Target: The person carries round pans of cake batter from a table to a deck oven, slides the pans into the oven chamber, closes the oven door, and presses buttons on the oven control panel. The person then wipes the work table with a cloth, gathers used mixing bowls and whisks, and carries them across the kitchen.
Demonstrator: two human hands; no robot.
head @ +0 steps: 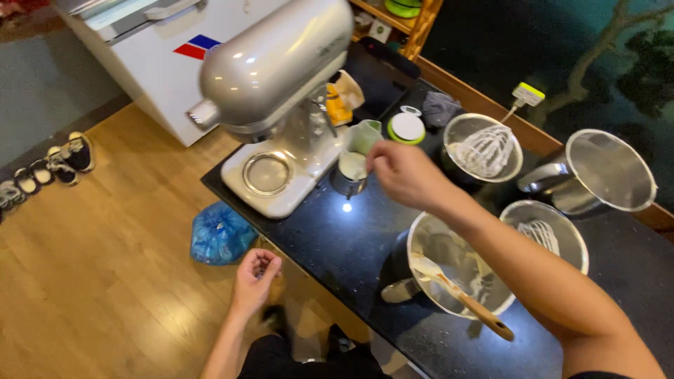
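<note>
My right hand (406, 174) reaches across the black counter (351, 245), its fingertips pinched together at the rim of a small metal cup of pale cream (351, 168). Nothing shows between the fingers. Just behind the cup stands a pale green jug (365, 133), and beside it the silver stand mixer (277, 77) with its head tilted up and its base plate bare. My left hand (256, 270) hangs below the counter edge over the wooden floor, fingers curled, holding nothing visible.
Under my right forearm a metal bowl (428, 235) holds a wooden-handled spatula (463, 298). Two more bowls with whisks (484, 149) (544, 235) and a handled steel bowl (607, 172) stand to the right. A blue bag (219, 234) lies on the floor; shoes (49, 168) line the wall.
</note>
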